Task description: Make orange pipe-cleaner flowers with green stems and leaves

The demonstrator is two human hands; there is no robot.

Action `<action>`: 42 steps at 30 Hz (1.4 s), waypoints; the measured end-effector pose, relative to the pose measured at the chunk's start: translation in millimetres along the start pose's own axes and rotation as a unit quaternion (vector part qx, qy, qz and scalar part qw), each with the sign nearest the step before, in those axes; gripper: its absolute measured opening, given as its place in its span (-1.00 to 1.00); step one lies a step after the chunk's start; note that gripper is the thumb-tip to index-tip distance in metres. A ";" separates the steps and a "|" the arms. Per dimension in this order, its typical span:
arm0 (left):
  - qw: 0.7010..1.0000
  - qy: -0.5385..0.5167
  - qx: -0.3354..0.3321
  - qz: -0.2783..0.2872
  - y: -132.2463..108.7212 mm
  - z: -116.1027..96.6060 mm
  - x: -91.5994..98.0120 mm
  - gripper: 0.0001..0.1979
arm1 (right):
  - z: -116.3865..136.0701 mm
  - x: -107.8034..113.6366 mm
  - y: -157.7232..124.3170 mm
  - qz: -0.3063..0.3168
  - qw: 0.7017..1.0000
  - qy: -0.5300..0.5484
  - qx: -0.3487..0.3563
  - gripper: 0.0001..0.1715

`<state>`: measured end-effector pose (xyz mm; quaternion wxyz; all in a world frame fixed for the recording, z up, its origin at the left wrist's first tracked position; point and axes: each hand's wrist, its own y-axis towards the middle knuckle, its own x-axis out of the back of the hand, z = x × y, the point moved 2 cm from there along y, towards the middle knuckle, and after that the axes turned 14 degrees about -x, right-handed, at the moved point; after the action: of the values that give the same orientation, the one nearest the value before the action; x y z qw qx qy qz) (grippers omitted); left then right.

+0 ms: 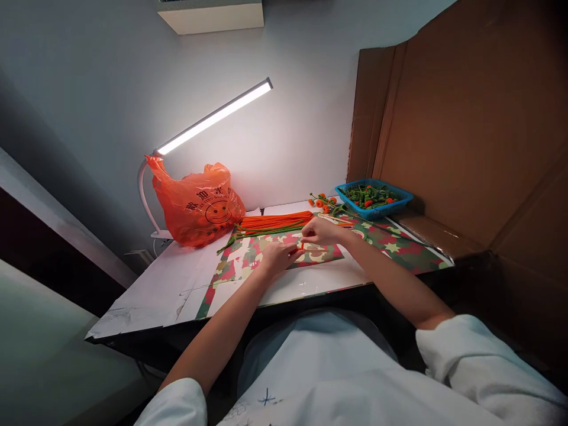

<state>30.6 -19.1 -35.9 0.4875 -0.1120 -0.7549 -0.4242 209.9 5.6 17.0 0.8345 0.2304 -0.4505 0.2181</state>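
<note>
My left hand [277, 258] and my right hand [320, 231] meet over the camouflage-patterned paper [248, 260] on the table. Both pinch a small orange piece [302, 244], which looks like a short pipe cleaner, held between the fingertips. My fingers are closed around it. Just behind my hands lies a bundle of orange and green pipe cleaners [273, 223]. A few finished stems with orange balls [323, 203] lie to the right of that bundle.
An orange plastic bag [197, 204] stands at the back left under a lit desk lamp [213, 116]. A blue basket [373, 198] of green and orange pieces sits back right. Cardboard panels [465, 118] wall the right side. The white table edge [177, 319] runs in front.
</note>
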 end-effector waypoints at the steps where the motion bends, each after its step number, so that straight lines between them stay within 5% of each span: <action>1: 1.000 0.014 0.002 -0.002 -0.2 1.3 -0.8 -0.60 | 4.6 0.6 -0.8 -0.007 1.000 -0.012 0.000 -0.64; 8: 0.989 0.147 0.033 0.009 0.4 -1.2 -0.6 -0.61 | 27.5 0.5 -14.1 -0.061 0.995 -0.064 -0.055 -0.58; 13: 0.983 0.146 0.097 -0.048 0.5 -5.0 3.6 -0.57 | 33.8 -7.3 -24.5 -0.099 0.993 -0.014 -0.065 -0.60; 20: 0.970 -0.137 0.138 -0.143 3.7 4.1 3.3 -0.46 | 18.7 -24.4 -20.7 -0.086 0.990 0.106 -0.034 -0.60; 30: 0.851 -0.477 0.183 -0.121 6.7 1.9 -3.4 -0.39 | -3.4 -36.1 -10.9 0.086 0.941 0.316 -0.084 -0.47; 37: 0.937 -0.344 0.058 -0.034 1.7 -0.5 7.7 -0.45 | -14.4 -11.6 -5.0 0.105 0.960 0.247 -0.077 -0.49; 42: 0.974 -0.222 0.038 0.008 -1.7 4.5 11.6 -0.50 | -14.9 -3.9 3.9 0.085 0.984 0.146 -0.054 -0.53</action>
<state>20.9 -19.6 -27.9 0.3155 -0.1907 -0.8587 -0.3559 215.4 16.8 7.1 0.8809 0.1120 -0.3528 0.2951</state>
